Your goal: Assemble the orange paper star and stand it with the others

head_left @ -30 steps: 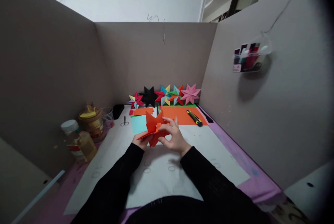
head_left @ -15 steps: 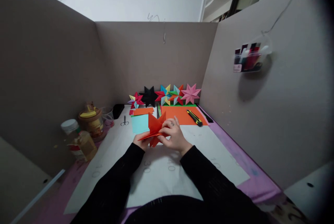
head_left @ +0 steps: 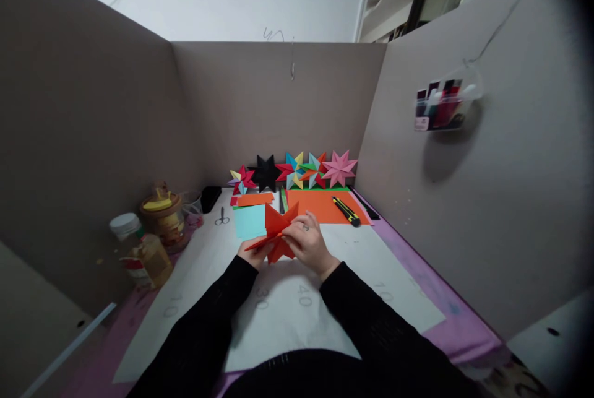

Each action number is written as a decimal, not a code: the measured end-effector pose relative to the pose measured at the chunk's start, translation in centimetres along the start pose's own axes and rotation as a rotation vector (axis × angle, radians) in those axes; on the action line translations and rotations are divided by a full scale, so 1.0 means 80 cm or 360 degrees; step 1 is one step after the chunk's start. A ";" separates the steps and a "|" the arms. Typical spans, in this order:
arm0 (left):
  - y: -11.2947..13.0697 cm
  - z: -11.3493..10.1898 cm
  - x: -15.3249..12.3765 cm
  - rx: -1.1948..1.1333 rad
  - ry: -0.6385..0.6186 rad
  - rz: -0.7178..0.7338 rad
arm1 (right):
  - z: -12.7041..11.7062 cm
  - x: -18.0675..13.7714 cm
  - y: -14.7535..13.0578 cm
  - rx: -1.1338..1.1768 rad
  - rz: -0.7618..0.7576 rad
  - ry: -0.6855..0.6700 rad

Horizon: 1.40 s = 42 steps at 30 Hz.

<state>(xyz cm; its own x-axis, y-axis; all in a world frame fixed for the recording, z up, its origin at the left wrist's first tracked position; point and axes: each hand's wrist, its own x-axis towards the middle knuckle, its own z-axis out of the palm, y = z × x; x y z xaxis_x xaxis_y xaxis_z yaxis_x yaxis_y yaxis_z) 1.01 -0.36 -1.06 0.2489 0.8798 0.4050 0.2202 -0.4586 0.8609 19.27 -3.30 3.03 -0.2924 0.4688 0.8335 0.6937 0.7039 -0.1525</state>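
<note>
A folded orange-red paper star (head_left: pixel 277 224) is held up over the white paper sheet, between both hands. My left hand (head_left: pixel 253 252) grips it from below and the left, with its fingers partly hidden behind a point of the star. My right hand (head_left: pixel 310 241) pinches the star near its middle from the right, fingertips bent together on the paper. Just behind the star lie a light blue paper square (head_left: pixel 249 221) and a large orange sheet (head_left: pixel 315 206).
Several finished paper stars (head_left: pixel 266 172) lean against the back panel. A yellow-black box cutter (head_left: pixel 346 211) lies on the orange sheet. Small scissors (head_left: pixel 222 217) lie at left. A bottle (head_left: pixel 147 255) and a brown jar (head_left: pixel 163 218) stand by the left panel. A clear container (head_left: pixel 443 106) hangs at right.
My right fingers have closed in on the middle of the star and curled more. The star has turned slightly, so its lower points show more. My left hand stays about where it was.
</note>
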 end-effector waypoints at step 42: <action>0.004 0.004 -0.001 -0.0095 -0.0030 -0.0081 | 0.007 0.000 0.008 -0.0044 0.0297 0.0217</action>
<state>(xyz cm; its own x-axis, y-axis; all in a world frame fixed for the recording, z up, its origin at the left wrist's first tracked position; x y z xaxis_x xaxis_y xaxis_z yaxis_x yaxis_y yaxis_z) 1.32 -0.60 -0.93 0.2568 0.8990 0.3548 0.1767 -0.4046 0.8973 19.34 -2.50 2.64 -0.0673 0.5119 0.8564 0.7458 0.5960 -0.2977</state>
